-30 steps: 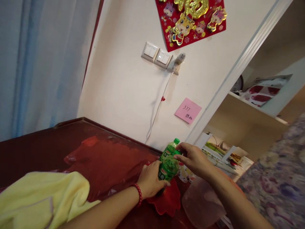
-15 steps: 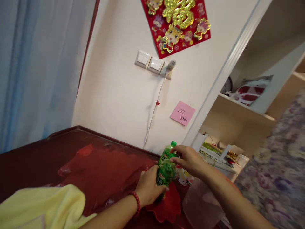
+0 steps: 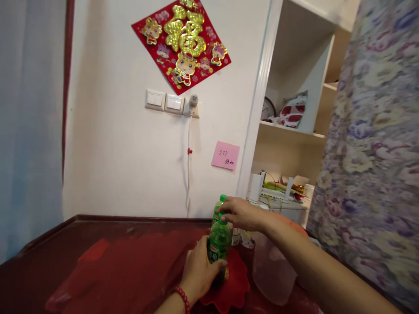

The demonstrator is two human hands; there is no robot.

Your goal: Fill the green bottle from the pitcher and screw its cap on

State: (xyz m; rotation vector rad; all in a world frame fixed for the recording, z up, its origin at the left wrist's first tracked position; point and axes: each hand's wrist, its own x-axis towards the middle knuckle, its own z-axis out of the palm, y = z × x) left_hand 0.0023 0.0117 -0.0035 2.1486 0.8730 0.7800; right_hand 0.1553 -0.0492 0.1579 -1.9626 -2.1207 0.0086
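Two hands on one bottle. Dark red table [image 3: 65,244] at bottom, red scalloped dish [image 3: 234,288] near its right end, cloudy plastic jug [image 3: 271,272] just right of the dish. Green bottle [image 3: 218,240] stands upright on the dish, long axis vertical, cap up. My left hand [image 3: 199,272] is wrapped closed around the bottle's lower body from the left, wrist low, red bead bracelet [image 3: 181,298] showing. My right hand [image 3: 242,213] comes in from the right, fingers curled over the neck beside the green cap [image 3: 223,198]; touching, but I can't tell if it's actually pinching.

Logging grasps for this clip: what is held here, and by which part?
The green plastic bottle: left hand wraps its lower body, right hand rests at its neck.
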